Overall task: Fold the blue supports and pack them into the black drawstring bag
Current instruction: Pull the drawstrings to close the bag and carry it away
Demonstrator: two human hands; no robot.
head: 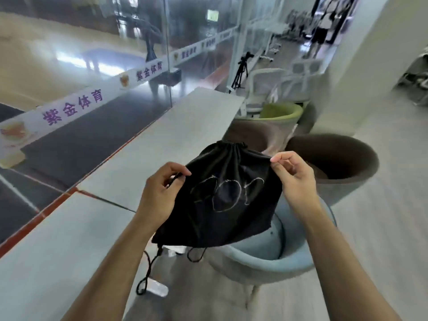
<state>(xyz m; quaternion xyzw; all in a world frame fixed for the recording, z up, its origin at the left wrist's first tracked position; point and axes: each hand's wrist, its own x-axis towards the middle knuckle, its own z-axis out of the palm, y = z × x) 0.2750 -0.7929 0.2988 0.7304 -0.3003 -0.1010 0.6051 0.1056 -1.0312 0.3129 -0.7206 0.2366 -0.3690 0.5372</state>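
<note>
Left hand (162, 193) and right hand (293, 179) each pinch the bag (222, 195) between them near its cinched mouth, which probably needs widening evenly.

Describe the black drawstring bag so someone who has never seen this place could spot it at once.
Start at the long grey counter running beside the glass wall. Just off its near right edge, above a pale blue tub chair, the black drawstring bag hangs between the left hand and right hand. It is the only black cloth item, gathered at the top, with a faint pale outline drawing on its face and cords dangling below.
</note>
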